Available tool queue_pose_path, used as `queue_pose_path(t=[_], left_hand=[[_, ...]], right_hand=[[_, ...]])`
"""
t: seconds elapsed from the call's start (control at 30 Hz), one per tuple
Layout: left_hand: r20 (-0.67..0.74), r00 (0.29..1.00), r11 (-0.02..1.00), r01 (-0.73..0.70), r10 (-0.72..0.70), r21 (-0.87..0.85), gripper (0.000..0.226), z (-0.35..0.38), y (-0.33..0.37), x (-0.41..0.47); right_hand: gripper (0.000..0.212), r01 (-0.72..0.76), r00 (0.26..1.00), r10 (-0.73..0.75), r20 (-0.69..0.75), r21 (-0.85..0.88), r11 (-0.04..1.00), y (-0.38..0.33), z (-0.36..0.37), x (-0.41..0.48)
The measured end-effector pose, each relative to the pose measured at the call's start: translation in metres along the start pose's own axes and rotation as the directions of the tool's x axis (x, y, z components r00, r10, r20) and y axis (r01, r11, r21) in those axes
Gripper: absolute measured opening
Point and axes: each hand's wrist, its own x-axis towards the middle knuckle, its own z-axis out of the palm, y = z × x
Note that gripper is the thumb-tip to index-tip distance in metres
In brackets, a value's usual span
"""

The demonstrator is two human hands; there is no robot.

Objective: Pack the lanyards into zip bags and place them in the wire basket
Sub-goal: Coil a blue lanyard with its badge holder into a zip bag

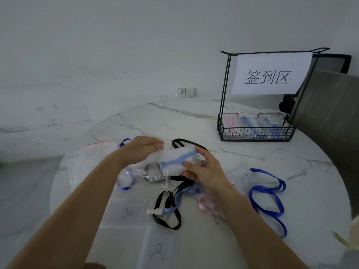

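Above the middle of the round marble table [242,152], my right hand [204,169] grips a clear zip bag [178,160] with a light blue lanyard inside it. My left hand [143,148] lies flat against the bag's far left end, fingers together. Loose lanyards lie below the hands: a black one [167,210], a dark blue one [268,200], a pink one [204,205]. The black wire basket [256,133] stands at the back right and holds several packed bags.
A paper sign [270,74] hangs from the basket's tall frame. Badge cards with a person icon [126,212] [158,251] lie near the front edge. Empty zip bags [91,162] lie at the left. A chair back [330,113] stands at the right.
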Motion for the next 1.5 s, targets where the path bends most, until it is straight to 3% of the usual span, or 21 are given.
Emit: queue_pose_path(t=[0.13, 0.33, 0.4, 0.5, 0.63, 0.7, 0.87, 0.93, 1.17, 1.33, 1.5], left_hand=[[0.046, 0.999, 0.995, 0.021, -0.017, -0.094, 0.016, -0.006, -0.001, -0.004], [-0.180, 0.982, 0.916, -0.021, -0.056, -0.401, 0.013, 0.007, 0.003, -0.005], [-0.240, 0.969, 0.887, -0.059, -0.059, -0.457, 0.011, 0.013, 0.010, -0.006], [-0.326, 0.945, 0.907, -0.113, -0.029, -0.406, 0.007, 0.020, 0.016, -0.007], [-0.382, 0.924, 0.890, -0.165, -0.010, -0.425, 0.006, 0.024, 0.022, -0.009], [-0.369, 0.930, 0.869, -0.171, -0.014, -0.464, 0.006, 0.025, 0.023, -0.011], [-0.321, 0.947, 0.796, -0.169, -0.034, -0.582, 0.008, 0.030, 0.027, -0.015], [-0.324, 0.944, 0.759, -0.171, -0.056, -0.629, 0.010, 0.033, 0.031, -0.016], [-0.350, 0.933, 0.778, -0.160, -0.081, -0.607, 0.011, 0.024, 0.034, -0.020], [-0.308, 0.950, 0.916, -0.165, 0.048, -0.365, 0.008, 0.017, 0.038, -0.026], [-0.349, 0.927, 0.964, -0.207, 0.138, -0.168, 0.009, 0.016, 0.047, -0.028]], right_hand=[[0.067, 0.021, 1.000, -0.022, 0.017, 0.041, 0.999, -0.003, -0.001, 0.003], [0.053, 0.077, 0.997, -0.076, -0.018, 0.107, 0.991, -0.010, 0.003, -0.005], [0.049, 0.092, 0.996, -0.091, -0.027, 0.039, 0.995, -0.011, 0.005, -0.008], [0.041, 0.165, 0.985, -0.171, -0.019, -0.170, 0.971, -0.006, 0.007, -0.010], [0.027, 0.224, 0.972, -0.235, -0.029, -0.206, 0.953, -0.005, 0.008, -0.009], [0.018, 0.210, 0.974, -0.220, -0.051, -0.150, 0.966, -0.009, 0.009, -0.009], [0.011, 0.140, 0.989, -0.127, -0.070, 0.241, 0.960, -0.020, 0.004, -0.015], [0.011, 0.135, 0.990, -0.122, -0.064, 0.274, 0.952, -0.020, 0.005, -0.017], [0.006, 0.336, 0.936, -0.348, -0.055, -0.157, 0.929, -0.019, 0.004, -0.013], [0.008, 0.395, 0.914, -0.406, -0.017, -0.205, 0.896, -0.017, 0.007, -0.015], [0.016, 0.361, 0.932, -0.347, 0.102, -0.247, 0.899, -0.012, 0.010, -0.013]])
